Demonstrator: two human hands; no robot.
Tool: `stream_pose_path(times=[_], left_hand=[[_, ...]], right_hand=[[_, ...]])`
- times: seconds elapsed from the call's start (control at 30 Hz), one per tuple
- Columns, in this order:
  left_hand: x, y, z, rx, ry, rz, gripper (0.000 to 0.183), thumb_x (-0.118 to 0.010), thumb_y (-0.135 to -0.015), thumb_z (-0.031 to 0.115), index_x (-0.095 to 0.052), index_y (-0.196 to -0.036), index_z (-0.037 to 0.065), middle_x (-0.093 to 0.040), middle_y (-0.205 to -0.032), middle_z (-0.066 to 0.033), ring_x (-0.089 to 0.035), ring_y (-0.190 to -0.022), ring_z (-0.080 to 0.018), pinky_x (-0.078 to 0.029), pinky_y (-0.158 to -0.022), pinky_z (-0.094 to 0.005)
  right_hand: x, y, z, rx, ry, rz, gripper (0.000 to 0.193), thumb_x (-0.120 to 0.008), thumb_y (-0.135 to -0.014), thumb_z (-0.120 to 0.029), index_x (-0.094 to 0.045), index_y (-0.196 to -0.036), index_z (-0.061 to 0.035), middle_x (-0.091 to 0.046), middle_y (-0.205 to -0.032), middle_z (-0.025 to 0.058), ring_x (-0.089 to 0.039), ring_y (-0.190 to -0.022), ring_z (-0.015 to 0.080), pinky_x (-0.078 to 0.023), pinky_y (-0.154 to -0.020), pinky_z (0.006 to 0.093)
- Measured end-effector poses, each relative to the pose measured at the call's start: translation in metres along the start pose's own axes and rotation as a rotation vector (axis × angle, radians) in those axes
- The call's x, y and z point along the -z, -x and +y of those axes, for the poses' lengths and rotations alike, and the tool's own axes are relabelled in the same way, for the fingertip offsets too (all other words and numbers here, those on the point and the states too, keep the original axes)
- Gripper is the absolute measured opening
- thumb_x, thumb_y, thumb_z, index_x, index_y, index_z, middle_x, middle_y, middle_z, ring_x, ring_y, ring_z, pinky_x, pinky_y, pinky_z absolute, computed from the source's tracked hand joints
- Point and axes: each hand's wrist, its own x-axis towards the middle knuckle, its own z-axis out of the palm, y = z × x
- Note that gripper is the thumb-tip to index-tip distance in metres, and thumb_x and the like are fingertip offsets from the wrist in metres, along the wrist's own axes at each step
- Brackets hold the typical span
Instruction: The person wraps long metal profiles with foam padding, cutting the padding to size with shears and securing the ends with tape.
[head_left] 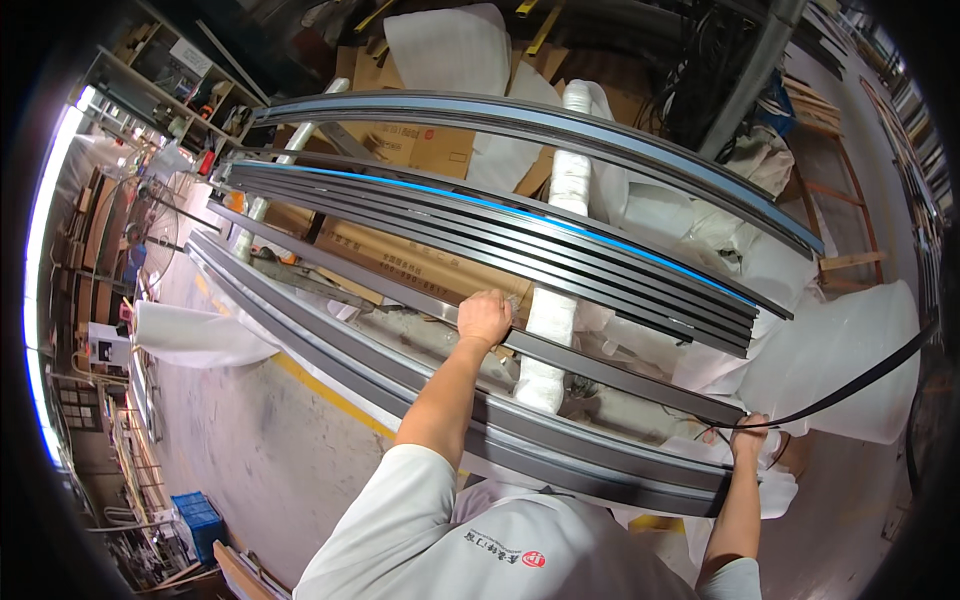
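A long, narrow grey metal profile [620, 368] lies aslant in front of me across white-wrapped supports. My left hand [485, 318] is closed over it near its middle, and a bit of crumpled clear film shows beside the fingers. At the profile's right end, my right hand [750, 437] has its fingers closed on a thin black flexible strip [860, 385]. The strip runs from that hand off to the right. How far the right fingers also grip the profile's end is hard to see.
Nearer me lie more grey profiles [600, 440]. Beyond is a row of dark profiles [500, 235] with a blue line, then a blue-faced one [560, 125]. The supports [545, 350] are wrapped white. Cardboard [400, 265] lies beneath; a foam roll [840, 365] stands right, a fan [145, 225] left.
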Motion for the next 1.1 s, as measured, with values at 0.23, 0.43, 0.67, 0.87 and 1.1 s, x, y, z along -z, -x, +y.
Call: stream_pose_path(times=[0.23, 0.43, 0.67, 0.87, 1.1], left_hand=[[0.004, -0.01, 0.015, -0.053, 0.12, -0.014, 0.027, -0.06, -0.092, 0.033, -0.072, -0.088, 0.008, -0.073, -0.089, -0.0163, -0.07, -0.086, -0.0377, -0.056, -0.075, -0.0502], [-0.023, -0.002, -0.003, -0.074, -0.038, 0.052, 0.027, -0.056, -0.097, 0.028, -0.067, -0.084, 0.006, -0.071, -0.087, -0.0183, -0.068, -0.082, -0.0411, -0.055, -0.072, -0.0516], [0.003, 0.001, 0.055, -0.659, 0.094, 0.272, 0.014, -0.074, -0.086, 0.015, -0.062, -0.089, 0.008, -0.061, -0.071, -0.0098, -0.061, -0.06, -0.0288, -0.051, -0.053, -0.0421], [0.013, 0.068, 0.196, -1.009, 0.023, -0.197, 0.053, -0.084, -0.074, 0.036, -0.063, -0.107, 0.001, -0.065, -0.092, -0.0127, -0.064, -0.092, -0.0294, -0.056, -0.073, -0.0408], [-0.015, 0.061, 0.209, -1.004, -0.317, -0.282, 0.02, -0.064, -0.084, 0.013, -0.065, -0.099, 0.0, -0.067, -0.097, -0.014, -0.064, -0.104, -0.03, -0.056, -0.077, -0.041]], right_hand=[[-0.044, -0.017, 0.168, -0.096, -0.464, 0.36, 0.019, -0.052, -0.094, -0.007, -0.064, -0.103, 0.0037, -0.065, -0.083, 0.0095, -0.062, -0.083, 0.0225, -0.053, -0.072, 0.0393], [0.007, -0.013, 0.083, -0.24, -0.525, 0.224, 0.026, -0.047, -0.087, 0.006, -0.071, -0.097, 0.0008, -0.064, -0.071, 0.0084, -0.065, -0.06, 0.0205, -0.05, -0.055, 0.0357], [0.036, 0.006, 0.016, -1.009, -1.137, -0.19, 0.026, -0.063, -0.096, -0.028, -0.061, -0.077, -0.0106, -0.051, -0.062, 0.0006, -0.036, -0.042, 0.0123, -0.025, -0.04, 0.0327], [-0.013, -0.001, 0.023, -1.229, -1.237, -0.672, 0.032, -0.065, -0.099, -0.039, -0.053, -0.076, -0.0197, -0.043, -0.062, -0.0057, -0.029, -0.044, 0.0079, -0.024, -0.044, 0.0263], [0.012, -0.002, -0.01, -1.101, -1.563, -0.374, 0.023, -0.054, -0.104, -0.016, -0.056, -0.082, -0.0116, -0.043, -0.066, -0.0029, -0.031, -0.047, 0.0092, -0.028, -0.046, 0.0265]])
